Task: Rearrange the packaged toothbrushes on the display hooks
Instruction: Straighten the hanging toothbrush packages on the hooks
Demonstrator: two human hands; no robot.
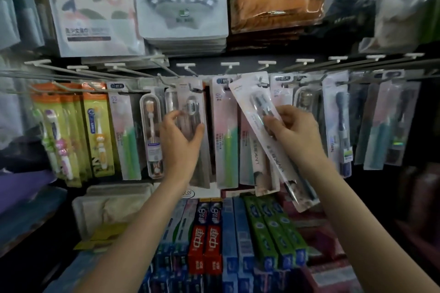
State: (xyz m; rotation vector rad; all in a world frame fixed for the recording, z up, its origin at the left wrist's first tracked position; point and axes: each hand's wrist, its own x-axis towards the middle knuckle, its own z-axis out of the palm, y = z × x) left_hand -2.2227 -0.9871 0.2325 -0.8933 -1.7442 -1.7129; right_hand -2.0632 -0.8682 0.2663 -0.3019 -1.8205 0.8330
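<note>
While the left hand grips a hanging clear toothbrush pack mid-frame, the right hand pinches a tilted white toothbrush pack.

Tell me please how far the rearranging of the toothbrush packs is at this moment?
Midway, it seems. Done: most packs hang in rows on the hooks. In hand: the right hand grips a long white pack, tilted, its top near a hook but whether it is hung cannot be told; the left hand holds a clear pack hanging on its hook. Left: settle the tilted pack straight.
</note>
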